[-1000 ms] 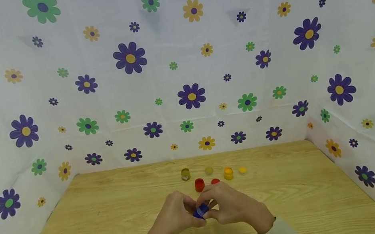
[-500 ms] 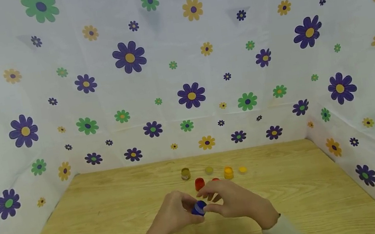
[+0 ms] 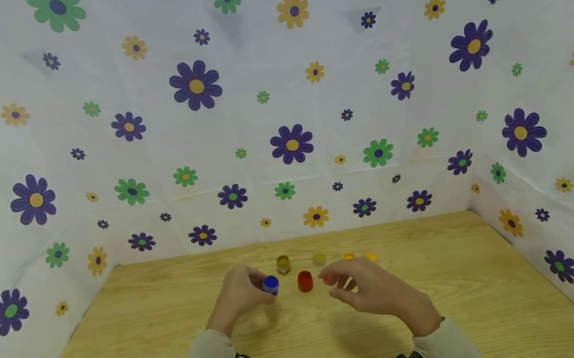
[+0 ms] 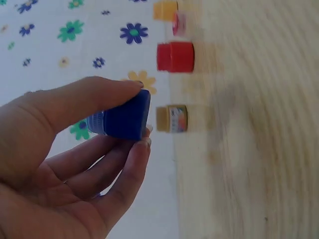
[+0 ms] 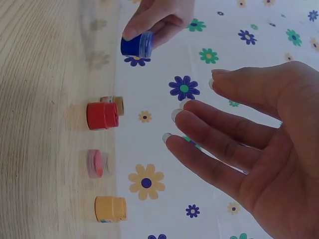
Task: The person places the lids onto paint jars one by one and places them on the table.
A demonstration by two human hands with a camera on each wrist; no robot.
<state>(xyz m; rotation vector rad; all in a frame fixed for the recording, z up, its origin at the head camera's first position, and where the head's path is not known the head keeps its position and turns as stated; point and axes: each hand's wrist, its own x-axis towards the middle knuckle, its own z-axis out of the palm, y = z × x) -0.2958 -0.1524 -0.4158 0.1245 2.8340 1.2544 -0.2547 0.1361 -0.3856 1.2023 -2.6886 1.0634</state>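
1. Left hand (image 3: 239, 291): fingers and thumb closed round the blue jar (image 3: 271, 285). Could drop it, should that fingertip hold slacken above the desk (image 3: 123, 352).
2. The blue jar: one, nearly upright, raised off the desk, left of all other jars. Whether its lid is tight, cannot tell; if loose, a tilt might spill the contents.
3. Ochre jar (image 3: 283, 264): standing, farther and just right of the blue jar. Could be nudged if that one is lowered too far right.
4. Red jar (image 3: 305, 281): standing between the hands. Either hand drifting inward might tip it.
5. Ochre lid (image 3: 319, 259), far side; red lid (image 5: 98, 164), nearer, by the right fingertips in the head view. A low sweep could push the latter.
6. Yellow jar (image 5: 108, 209) and yellow lid (image 3: 371, 256): partly hidden behind the right hand (image 3: 372, 287); a long reach could knock them.
7. The right hand: fingers parted, gently bent, holding nothing.
8. Change, left: half a second ago the blue jar was nearer and farther right; now carried off.
9. Change, right: fingers then beside the jar, now well apart from it, farther right.
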